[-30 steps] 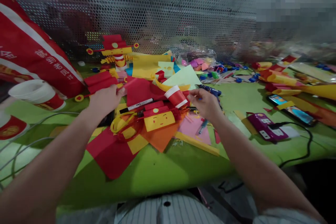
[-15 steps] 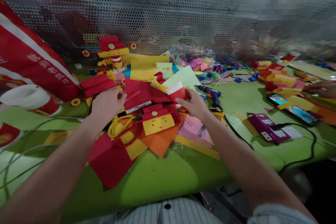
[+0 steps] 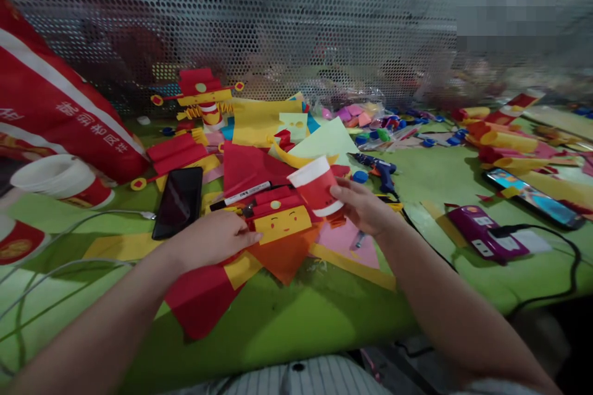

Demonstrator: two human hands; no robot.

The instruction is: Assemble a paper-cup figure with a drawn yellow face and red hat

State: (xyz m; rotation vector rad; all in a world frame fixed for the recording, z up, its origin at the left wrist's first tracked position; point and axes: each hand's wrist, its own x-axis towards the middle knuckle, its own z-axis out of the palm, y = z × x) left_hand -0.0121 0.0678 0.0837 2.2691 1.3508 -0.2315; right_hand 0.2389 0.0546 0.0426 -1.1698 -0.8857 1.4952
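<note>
One red-and-white paper cup in the right hand, mid-scene above the papers; fingers and thumb clamped on its right side. Cup tilted, white rim up and toward far left.

Left hand: palm down, thumb tip at the left edge of a yellow paper face with a red paper hat. Cannot tell whether the thumb and fingers pinch the face or only touch it. The two hands are apart, the face and cup between them.

Under and around the face: orange paper, partly covered; red sheet, near left; pink paper, right. Black-and-white marker just beyond the left hand, lying on papers.

Left on the green tabletop: dark-screened smartphone, cable end just beside it; stack of paper cups, leaning; red bag farther back.

Far left: paper figure, upright, wide red hat. Far of the cup: pale green sheet.

Right: blue glue gun; purple power socket, black plug inserted; second smartphone, screen lit. Perforated screen along the far side.
</note>
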